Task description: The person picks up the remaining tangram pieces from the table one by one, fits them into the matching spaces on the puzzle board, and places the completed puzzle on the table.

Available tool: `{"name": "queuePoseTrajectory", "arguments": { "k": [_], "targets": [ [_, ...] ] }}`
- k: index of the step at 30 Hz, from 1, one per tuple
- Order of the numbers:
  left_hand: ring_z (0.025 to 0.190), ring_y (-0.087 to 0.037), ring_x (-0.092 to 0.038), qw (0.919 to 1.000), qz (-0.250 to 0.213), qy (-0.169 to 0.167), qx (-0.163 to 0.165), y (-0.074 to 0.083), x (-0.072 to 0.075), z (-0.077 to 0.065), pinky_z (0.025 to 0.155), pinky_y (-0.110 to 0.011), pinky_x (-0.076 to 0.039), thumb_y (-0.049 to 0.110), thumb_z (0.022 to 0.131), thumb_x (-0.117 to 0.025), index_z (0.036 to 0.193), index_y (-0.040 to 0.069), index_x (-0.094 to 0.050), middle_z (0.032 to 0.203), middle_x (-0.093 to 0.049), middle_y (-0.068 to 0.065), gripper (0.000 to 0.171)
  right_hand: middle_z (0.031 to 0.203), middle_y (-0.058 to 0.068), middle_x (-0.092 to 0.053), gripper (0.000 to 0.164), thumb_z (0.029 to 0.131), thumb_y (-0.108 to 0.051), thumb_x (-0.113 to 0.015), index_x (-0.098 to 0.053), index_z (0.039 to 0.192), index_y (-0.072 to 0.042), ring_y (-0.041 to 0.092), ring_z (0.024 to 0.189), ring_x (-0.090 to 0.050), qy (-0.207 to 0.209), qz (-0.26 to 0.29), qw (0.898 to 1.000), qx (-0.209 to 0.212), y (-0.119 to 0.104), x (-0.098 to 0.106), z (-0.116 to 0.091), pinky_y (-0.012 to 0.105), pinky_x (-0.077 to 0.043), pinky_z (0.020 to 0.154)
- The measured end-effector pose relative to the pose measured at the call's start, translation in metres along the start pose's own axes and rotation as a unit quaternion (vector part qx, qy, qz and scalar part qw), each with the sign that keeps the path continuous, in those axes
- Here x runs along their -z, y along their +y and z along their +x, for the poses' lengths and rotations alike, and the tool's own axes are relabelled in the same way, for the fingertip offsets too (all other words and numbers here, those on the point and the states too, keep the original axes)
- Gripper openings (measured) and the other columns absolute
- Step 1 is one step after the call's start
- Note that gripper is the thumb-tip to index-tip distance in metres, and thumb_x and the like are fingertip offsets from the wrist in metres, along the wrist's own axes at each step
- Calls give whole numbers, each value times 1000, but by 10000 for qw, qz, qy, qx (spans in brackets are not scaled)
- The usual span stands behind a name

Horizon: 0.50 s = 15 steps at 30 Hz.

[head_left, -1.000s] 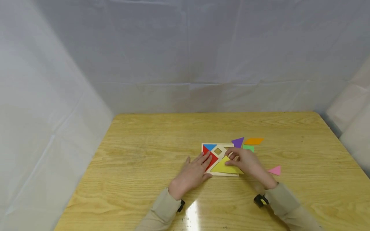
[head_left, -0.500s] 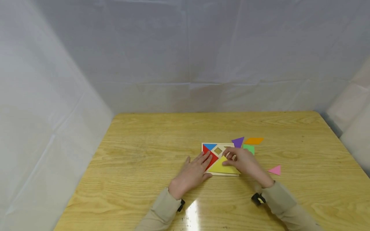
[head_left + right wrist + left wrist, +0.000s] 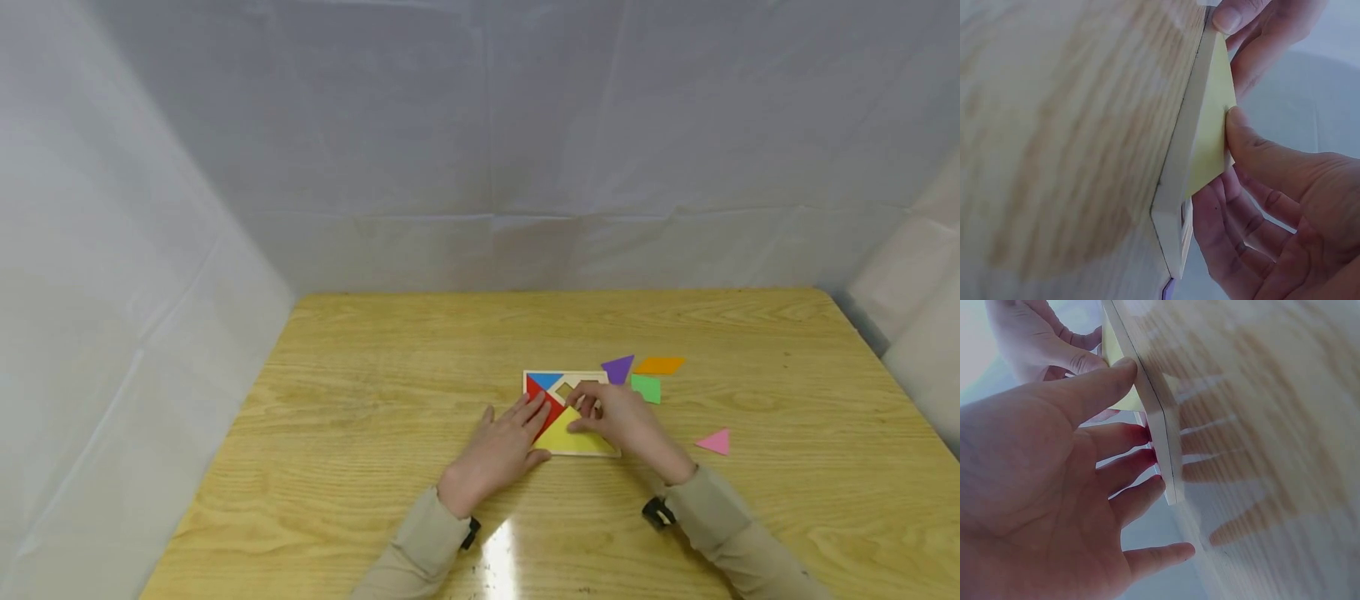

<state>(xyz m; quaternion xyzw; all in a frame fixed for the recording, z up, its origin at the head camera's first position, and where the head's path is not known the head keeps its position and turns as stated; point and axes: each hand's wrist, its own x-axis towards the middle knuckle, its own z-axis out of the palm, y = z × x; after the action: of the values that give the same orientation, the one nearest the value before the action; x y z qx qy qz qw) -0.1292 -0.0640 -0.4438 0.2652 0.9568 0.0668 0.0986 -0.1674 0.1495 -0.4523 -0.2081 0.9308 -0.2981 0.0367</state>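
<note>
A light wooden tangram tray (image 3: 573,373) lies on the table, with a blue triangle (image 3: 543,381) and a red triangle (image 3: 555,407) set in its left part. My left hand (image 3: 495,454) rests with extended fingers over the red triangle, its thumb at the tray's near edge. My right hand (image 3: 630,423) pinches a large yellow triangle (image 3: 567,437) over the near part of the tray. In the right wrist view, the thumb presses the face of the yellow triangle (image 3: 1212,131) and the curled fingers are at its edge. Part of the tray's right side is hidden by this hand.
Right of the tray lie a purple piece (image 3: 618,367), an orange parallelogram (image 3: 660,366), a green square (image 3: 647,389) and a pink triangle (image 3: 715,442). The wooden table (image 3: 375,375) has white sheeting (image 3: 480,167) behind it and at its sides.
My right hand has moved left with the yellow triangle, which now lines up more closely with the tray's near edge and the red triangle. The left hand has stayed in place.
</note>
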Motion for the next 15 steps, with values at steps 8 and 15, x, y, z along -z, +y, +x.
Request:
{"name": "queuePoseTrajectory", "arguments": {
  "k": [8, 15],
  "targets": [
    [152, -21, -29, 10000, 13, 51, -44, 0, 0, -1, 115, -62, -32, 46, 103, -56, 158, 13, -38, 166, -30, -1, 66, 79, -5, -65, 22, 81, -6, -84, -75, 101, -10, 7, 64, -53, -287, -23, 9993, -218, -4, 3, -2, 23, -44, 58],
    [152, -22, -29, 9999, -43, 72, -61, 0, 1, -1, 115, -62, -32, 44, 102, -57, 157, 12, -40, 165, -31, -2, 66, 76, -5, -60, 23, 82, -5, -83, -75, 104, -5, 8, 66, -51, -486, -102, 9985, -218, -6, 5, -3, 24, -42, 59]
  ]
}}
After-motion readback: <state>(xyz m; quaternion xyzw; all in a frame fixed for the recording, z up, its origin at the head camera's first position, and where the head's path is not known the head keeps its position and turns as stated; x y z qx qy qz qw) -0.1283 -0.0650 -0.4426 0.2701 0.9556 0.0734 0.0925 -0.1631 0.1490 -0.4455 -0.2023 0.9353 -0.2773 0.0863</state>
